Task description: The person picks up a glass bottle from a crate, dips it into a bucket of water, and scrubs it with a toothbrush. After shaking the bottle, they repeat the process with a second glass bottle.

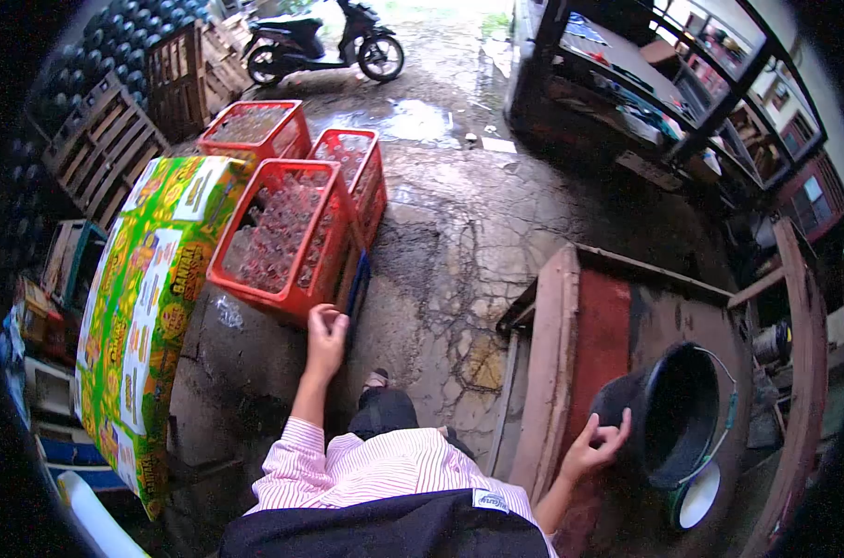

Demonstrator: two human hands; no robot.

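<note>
My left hand [325, 337] is raised just below the near corner of a red plastic crate [292, 302], its fingers loosely bent and apart with nothing in them. Clear glass bottles [282, 228] stand packed inside that crate. Off to the right, my right hand [597, 446] overlaps the side of a black bucket [617, 395] in this view, thumb and fingers spread and holding nothing. The bucket lies tipped on its side, its mouth facing right and its wire handle [731, 395] hanging around the rim. A white round object [699, 498] shows beneath it.
Two more red crates [254, 126] stand behind the first. Green-and-yellow printed sacks [143, 307] are stacked at left, with wooden pallets [106, 149] behind. A wooden frame [557, 344] surrounds the bucket. A motorbike [334, 42] is parked ahead on cracked, wet concrete [450, 242].
</note>
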